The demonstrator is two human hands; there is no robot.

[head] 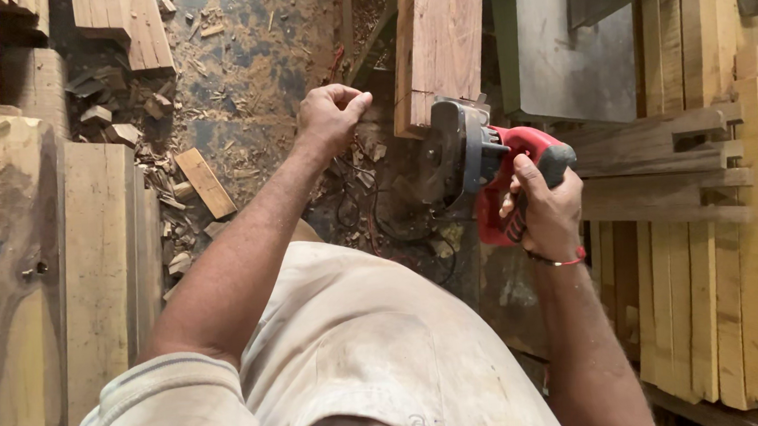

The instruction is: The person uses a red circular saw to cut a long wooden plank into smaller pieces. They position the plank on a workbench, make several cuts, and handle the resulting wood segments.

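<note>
Wood filled nearly the whole view. Pale timber planks (737, 241) stood stacked on edge along the right side, with a darker notched beam (659, 144) lying across them. On the left, broad weathered boards (55, 289) lay side by side. Between the two stacks ran a dark, stained floor (254, 79) scattered with shavings, chips and short offcuts (204, 182). A grey-green metal machine body (568, 57) rose at the top right, just beside a reddish upright plank (438, 44) that reached down from the top edge.

The person's pale, dusty clothing (353, 357) took up the lower middle of the view, both bare forearms stretching away from it.

A red and grey power planer (491, 165) sat against the lower end of the reddish plank, its grey front pressed to the wood and its red handle pointing back toward the person. The right hand (549, 210) was closed tightly around that red handle, fingers wrapped fully about it, a thin red band at the wrist. A dark cord (380, 226) looped on the floor below the tool.

The left hand (330, 118) hung over the floor, to the left of the plank's lower corner, curled almost into a fist with thumb and fingertips pinched together; whether anything was caught between them could not be told.

No packages, labels or containers could be made out.
</note>
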